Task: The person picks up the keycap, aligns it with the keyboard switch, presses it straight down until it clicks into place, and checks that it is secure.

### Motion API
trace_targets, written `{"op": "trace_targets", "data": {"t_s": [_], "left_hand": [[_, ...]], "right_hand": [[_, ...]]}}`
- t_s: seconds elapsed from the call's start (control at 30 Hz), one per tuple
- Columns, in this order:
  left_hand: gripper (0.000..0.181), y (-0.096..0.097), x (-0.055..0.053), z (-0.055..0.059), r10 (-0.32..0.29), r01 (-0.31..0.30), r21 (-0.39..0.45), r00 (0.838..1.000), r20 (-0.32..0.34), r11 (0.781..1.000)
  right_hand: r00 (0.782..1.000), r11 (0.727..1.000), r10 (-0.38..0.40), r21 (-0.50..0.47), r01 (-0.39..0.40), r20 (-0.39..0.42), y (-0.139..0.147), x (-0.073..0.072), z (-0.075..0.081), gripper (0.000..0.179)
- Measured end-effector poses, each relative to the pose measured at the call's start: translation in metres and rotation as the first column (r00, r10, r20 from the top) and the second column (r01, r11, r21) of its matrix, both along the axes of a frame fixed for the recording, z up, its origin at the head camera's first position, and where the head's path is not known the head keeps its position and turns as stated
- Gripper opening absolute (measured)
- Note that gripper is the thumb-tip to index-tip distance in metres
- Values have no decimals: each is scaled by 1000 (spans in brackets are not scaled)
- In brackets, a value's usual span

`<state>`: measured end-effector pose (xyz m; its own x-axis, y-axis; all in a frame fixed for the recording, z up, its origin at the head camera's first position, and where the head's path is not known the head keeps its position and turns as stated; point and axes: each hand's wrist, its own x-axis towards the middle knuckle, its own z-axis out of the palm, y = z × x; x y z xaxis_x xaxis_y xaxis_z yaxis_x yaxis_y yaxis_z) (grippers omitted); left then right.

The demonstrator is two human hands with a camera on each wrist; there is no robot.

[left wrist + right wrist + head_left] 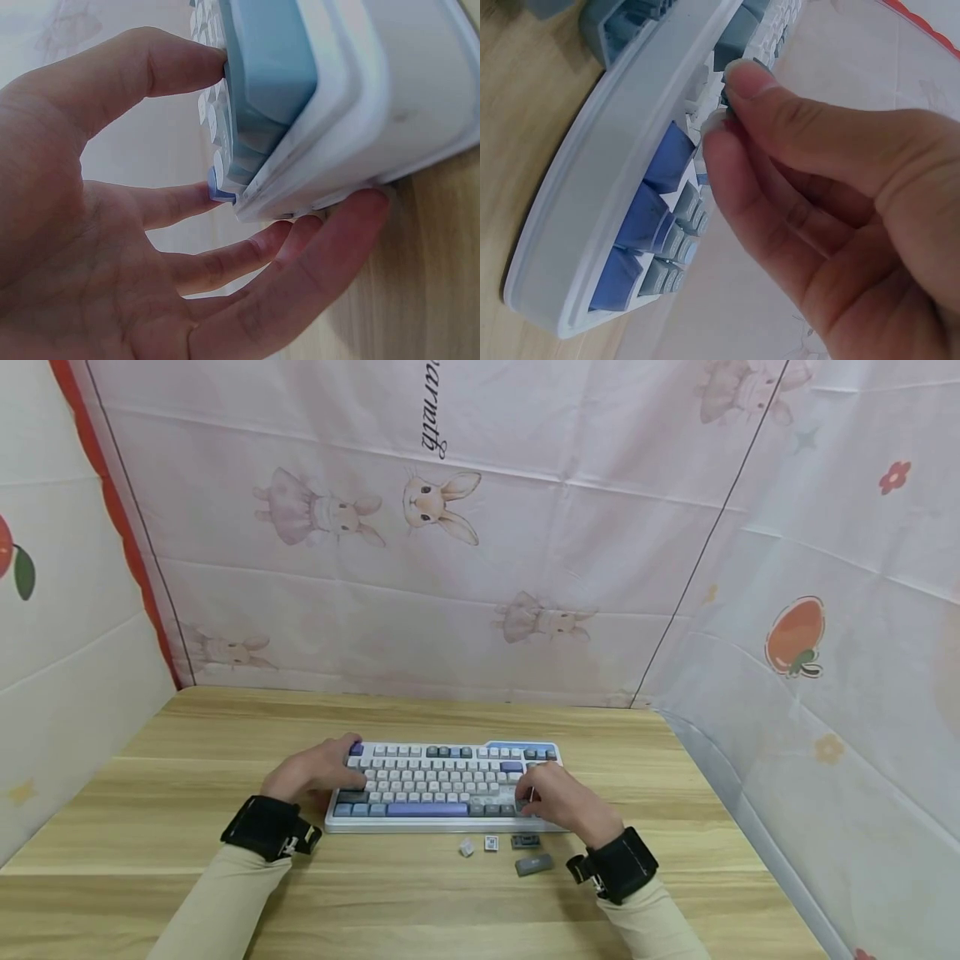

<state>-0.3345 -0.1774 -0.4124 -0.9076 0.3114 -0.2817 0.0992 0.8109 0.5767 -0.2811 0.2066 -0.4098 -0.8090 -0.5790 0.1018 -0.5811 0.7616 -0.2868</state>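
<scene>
A white-framed keyboard (442, 828) with white, grey, light blue and purple keycaps lies on the wooden table. My left hand (318, 768) grips its left end. In the left wrist view the thumb rests on the keys, and the fingers lie along the side and lower edge of the white case (420, 82). Over the right part of the keyboard, my right hand (566, 797) pinches a small dark keycap (729, 101) between thumb and index finger. Most of that keycap is hidden by the fingertips. Blue-purple keys (642, 215) sit beside it in the right wrist view.
Loose keycaps lie in front of the keyboard: a white one (467, 847), another white one (491, 843) with its underside up, a dark grey one (526, 841) and a long grey one (534, 865). A printed cloth (465, 635) hangs behind the table (397, 902).
</scene>
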Motion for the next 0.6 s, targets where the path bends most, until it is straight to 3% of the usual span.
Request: {"op": "trace_targets", "data": {"t_s": [0.6], "left_hand": [[86, 0, 1, 2, 5, -5, -15, 1000, 11, 1000]], "right_hand": [[999, 998, -48, 29, 48, 1, -3, 0, -3, 12]]}}
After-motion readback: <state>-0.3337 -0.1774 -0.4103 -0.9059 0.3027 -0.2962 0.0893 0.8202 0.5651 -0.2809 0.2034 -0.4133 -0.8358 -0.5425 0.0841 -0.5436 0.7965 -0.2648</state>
